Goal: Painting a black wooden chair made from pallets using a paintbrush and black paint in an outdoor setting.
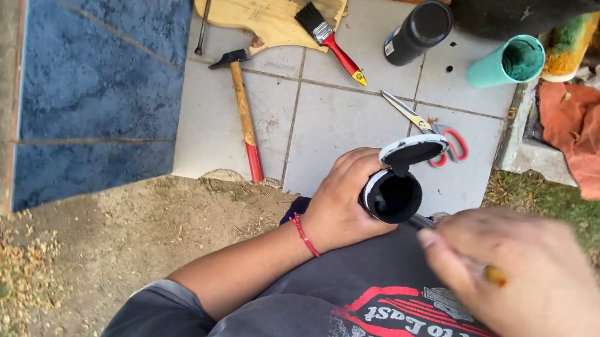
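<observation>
Nearest, blurred: right hand [515, 286] pinched around a thin brush handle [493, 275], shaft running left and up toward the mouth of a small black can [392, 195]. Just beyond, left hand [343, 202] wrapped tight about that can, open mouth tipped toward the camera, long axis pointing away; hinged lid [412, 149] flipped up at the far rim. Inside: dark, contents impossible to tell. Brush tip at the lower right rim, hidden past there. Further out on the pale tiles: scissors [427, 124] with red handles just behind the lid, hammer [244, 113] lying lengthwise to the left, red-handled paintbrush [332, 42] beside a wooden board [268, 7]. Farthest: black bottle [418, 31] lying capped, teal cup [511, 61] on its side, inside stained green.
</observation>
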